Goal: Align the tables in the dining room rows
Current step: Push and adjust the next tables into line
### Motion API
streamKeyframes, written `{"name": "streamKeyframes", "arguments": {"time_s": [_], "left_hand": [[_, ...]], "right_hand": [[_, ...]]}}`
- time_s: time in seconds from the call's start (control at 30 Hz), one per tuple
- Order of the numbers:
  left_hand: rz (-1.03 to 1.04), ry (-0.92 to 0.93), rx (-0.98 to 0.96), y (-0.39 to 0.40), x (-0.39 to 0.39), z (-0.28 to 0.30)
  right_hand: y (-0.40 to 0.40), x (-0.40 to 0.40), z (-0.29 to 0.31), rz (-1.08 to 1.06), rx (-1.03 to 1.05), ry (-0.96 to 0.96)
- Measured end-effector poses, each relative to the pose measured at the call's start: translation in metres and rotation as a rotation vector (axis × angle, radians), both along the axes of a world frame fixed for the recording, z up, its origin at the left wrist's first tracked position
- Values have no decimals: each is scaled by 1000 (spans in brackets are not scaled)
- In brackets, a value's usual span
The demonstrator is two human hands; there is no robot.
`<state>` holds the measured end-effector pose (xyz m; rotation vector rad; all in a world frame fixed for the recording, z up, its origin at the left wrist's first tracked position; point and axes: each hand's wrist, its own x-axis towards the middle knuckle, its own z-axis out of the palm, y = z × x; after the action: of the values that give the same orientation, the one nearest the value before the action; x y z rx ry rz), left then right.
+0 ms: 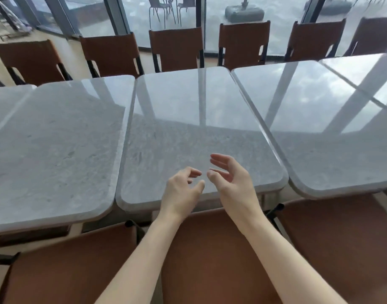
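The middle table (pixel 194 128) is lying straight ahead of you; your left hand (pixel 181 187) and right hand (pixel 229 178) are hovering empty, fingers loose, over its near edge.

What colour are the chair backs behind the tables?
Reddish brown chair backs, clearest in the head view.

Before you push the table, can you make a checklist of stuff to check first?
1. Both hands free: ok. The left hand and right hand hover open with nothing in their grip.
2. Hands on the table: not ok. Neither visibly grasps the middle table.
3. Tabletop bare: ok, nothing to slide off.
4. Near edges in line: not ok. The left table sticks out closer to the person than the middle one.
5. Right table in line: cannot tell, the wide lens bends the row.
6. Chairs out of the way: cannot tell. The brown chair sits right against the near edge.
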<state>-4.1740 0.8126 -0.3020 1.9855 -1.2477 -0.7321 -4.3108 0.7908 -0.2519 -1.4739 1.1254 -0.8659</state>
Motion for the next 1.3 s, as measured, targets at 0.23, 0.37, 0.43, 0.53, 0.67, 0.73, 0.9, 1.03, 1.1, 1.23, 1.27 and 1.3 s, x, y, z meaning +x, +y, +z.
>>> {"name": "streamKeyframes", "arguments": {"time_s": [0.23, 0.37, 0.43, 0.53, 0.67, 0.73, 0.9, 1.03, 1.1, 1.23, 1.27, 1.3], "left_hand": [[-85, 273, -324, 113, -60, 139], [-149, 338, -350, 152, -82, 178], [-176, 368, -339, 165, -94, 189], [-255, 382, -317, 175, -116, 202], [-342, 370, -298, 175, -152, 215], [-396, 372, -290, 174, -174, 219], [-518, 339, -303, 181, -244, 231], [-578, 316, -329, 196, -308, 237], [-587, 322, -327, 205, -343, 239], [-608, 342, -307, 222, -418, 239], [-613, 348, -299, 226, -437, 238], [-619, 354, -292, 230, -454, 236]], "right_hand": [[95, -70, 117, -44, -10, -128], [137, -109, 149, -79, -35, -123], [152, -127, 158, -123, -29, -135], [169, -153, 169, -195, -39, -148], [188, -192, 180, -270, -48, -148], [199, -215, 184, -305, -38, -150], [226, -281, 191, -405, -41, -172], [250, -340, 194, -431, -40, -185], [263, -374, 195, -432, -39, -173], [284, -448, 196, -458, -28, -150], [289, -467, 196, -467, -28, -150], [293, -485, 197, -475, -32, -147]]}}
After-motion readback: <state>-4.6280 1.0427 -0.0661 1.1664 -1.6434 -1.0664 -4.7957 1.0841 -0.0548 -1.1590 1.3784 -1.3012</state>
